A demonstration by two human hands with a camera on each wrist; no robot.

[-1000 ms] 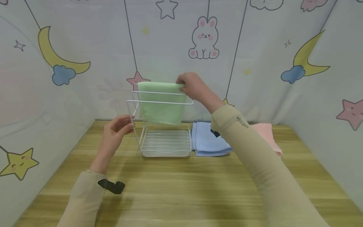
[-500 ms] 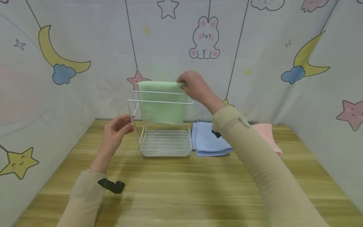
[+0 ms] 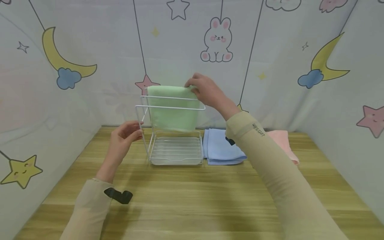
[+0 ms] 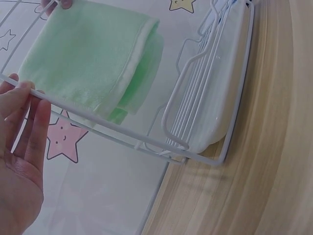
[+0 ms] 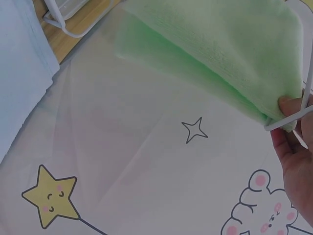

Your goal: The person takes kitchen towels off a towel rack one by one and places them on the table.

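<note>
A light green towel hangs folded over the rearmost top bar of a white wire rack. My right hand pinches the towel's upper right corner at that bar; in the right wrist view its thumb and fingers lie around the cloth beside the rail's end. My left hand holds the rack's left side wire, and in the left wrist view the thumb presses it against the fingers. The towel's lower edge hangs loose above the rack's base.
A clear shallow tray sits in the rack's base under a wire grid. To its right lie a folded blue towel and a pink towel, partly behind the right sleeve. A patterned curtain encloses the wooden table.
The green towel has shifted slightly to the right along the bar, and my right hand's fingers have resettled at its top corner. The left hand has stayed on the rack.
</note>
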